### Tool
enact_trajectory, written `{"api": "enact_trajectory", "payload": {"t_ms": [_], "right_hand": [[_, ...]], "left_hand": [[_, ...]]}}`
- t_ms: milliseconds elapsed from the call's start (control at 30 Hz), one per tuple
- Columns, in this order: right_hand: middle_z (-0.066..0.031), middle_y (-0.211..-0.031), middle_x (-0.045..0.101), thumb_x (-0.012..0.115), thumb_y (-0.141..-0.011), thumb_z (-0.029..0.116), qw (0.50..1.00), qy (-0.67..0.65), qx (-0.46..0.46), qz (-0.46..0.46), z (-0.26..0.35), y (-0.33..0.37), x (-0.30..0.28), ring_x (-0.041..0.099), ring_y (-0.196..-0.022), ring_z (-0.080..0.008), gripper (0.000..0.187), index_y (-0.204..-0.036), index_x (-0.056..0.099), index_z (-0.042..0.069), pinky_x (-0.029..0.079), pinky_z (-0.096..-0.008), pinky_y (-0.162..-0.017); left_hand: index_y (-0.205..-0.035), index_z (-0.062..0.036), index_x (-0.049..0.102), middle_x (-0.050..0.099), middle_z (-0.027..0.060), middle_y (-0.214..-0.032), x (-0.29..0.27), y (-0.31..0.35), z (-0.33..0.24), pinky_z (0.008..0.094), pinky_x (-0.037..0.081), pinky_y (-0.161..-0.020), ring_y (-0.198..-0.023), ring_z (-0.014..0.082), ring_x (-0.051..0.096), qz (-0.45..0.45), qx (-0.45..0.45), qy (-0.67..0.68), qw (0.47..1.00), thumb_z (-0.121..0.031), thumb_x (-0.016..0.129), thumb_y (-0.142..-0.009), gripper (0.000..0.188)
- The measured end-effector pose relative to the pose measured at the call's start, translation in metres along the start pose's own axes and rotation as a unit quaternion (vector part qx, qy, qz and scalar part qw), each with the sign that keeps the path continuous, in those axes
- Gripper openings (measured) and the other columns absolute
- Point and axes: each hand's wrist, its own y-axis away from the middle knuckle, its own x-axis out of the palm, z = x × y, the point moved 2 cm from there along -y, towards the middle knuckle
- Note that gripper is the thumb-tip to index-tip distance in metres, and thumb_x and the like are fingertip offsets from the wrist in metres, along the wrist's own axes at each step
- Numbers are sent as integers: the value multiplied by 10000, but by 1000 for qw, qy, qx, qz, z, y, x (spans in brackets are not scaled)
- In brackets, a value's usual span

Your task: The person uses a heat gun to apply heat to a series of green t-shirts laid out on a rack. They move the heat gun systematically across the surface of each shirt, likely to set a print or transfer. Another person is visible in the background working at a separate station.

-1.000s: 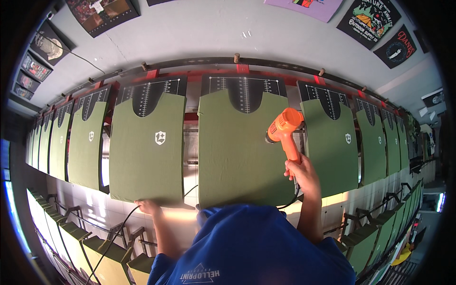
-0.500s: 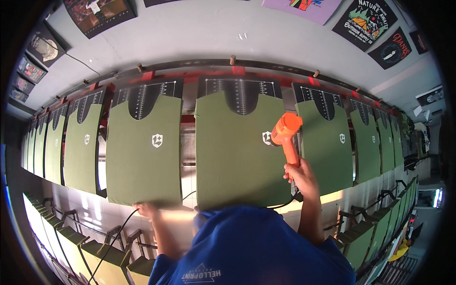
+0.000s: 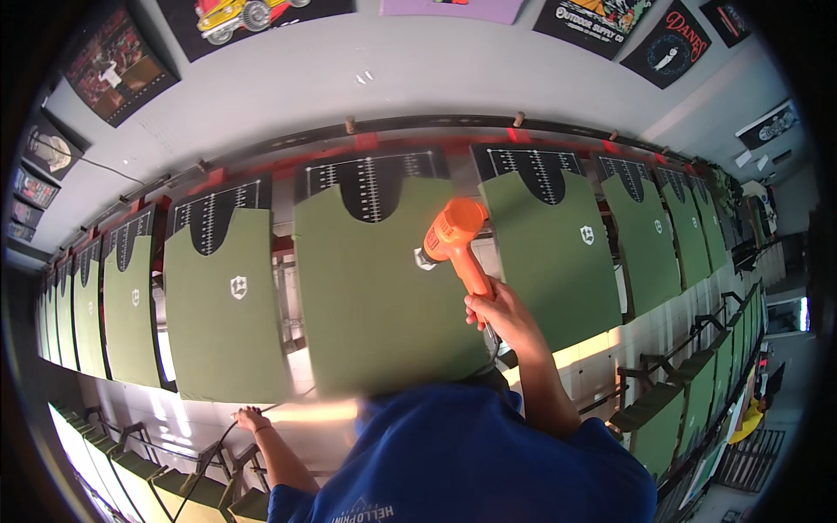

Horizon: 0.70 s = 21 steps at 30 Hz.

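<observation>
My right hand (image 3: 507, 318) is closed around the handle of an orange heat gun (image 3: 460, 240). Its dark nozzle is over the small white shield print (image 3: 425, 261) on a green shirt panel (image 3: 375, 305), partly covering that print. From this view I cannot tell whether the nozzle touches the cloth. The panel lies flat on a black board (image 3: 370, 187) with white ruler marks at its neck cut-out. Low on the left, my left hand (image 3: 251, 419) has its fingers closed on a black power cord (image 3: 214, 449), beyond the panel's near edge.
More boards with green panels, such as one with a white print (image 3: 222, 322), stand in a row to both sides. Behind them runs a dark rail (image 3: 418, 121). A second row of green-covered boards (image 3: 654, 427) is at the lower right. Printed posters hang on the wall.
The view has turned right, so the boards appear farther left. The heat gun stays over the same panel's print, and both hands keep their grip.
</observation>
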Motion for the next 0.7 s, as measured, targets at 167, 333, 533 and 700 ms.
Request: {"api": "enact_trajectory", "payload": {"t_ms": [167, 333, 533, 700], "right_hand": [[-35, -796, 581, 620, -880, 161, 1000, -8, -3, 30, -12, 29, -107, 587, -678, -121, 335, -1156, 548, -15, 472, -257, -577], [-41, -773, 589, 639, -876, 190, 998, -24, 25, 53, -25, 67, -244, 596, -686, -121, 346, -1140, 535, -8, 466, -256, -568], [-47, -768, 593, 641, -882, 206, 998, -16, 3, -59, -35, 69, -376, 605, -659, -134, 291, -1073, 545, 9, 454, -260, -530], [-22, -758, 574, 631, -894, 255, 998, 24, 11, -60, -18, 54, -430, 608, -650, -124, 265, -1014, 552, 32, 449, -257, -519]], "left_hand": [[-747, -19, 473, 560, 82, -683, -63, 90, 51, 308, 430, -470, -516, 196, 493, -145, 1, 25, 989, -327, 357, -949, 386], [-741, -26, 456, 561, 117, -670, -135, 203, 127, 309, 435, -453, -498, 195, 487, -127, 89, -254, 955, -210, 412, -921, 261], [-661, -91, 380, 439, 48, -547, -211, 336, 212, 313, 362, -416, -443, 179, 410, -85, 44, 46, 994, -285, 443, -927, 335], [-633, -111, 369, 415, 26, -509, -187, 386, 257, 299, 334, -407, -412, 167, 371, -50, -62, 50, 996, -369, 377, -960, 416]]}}
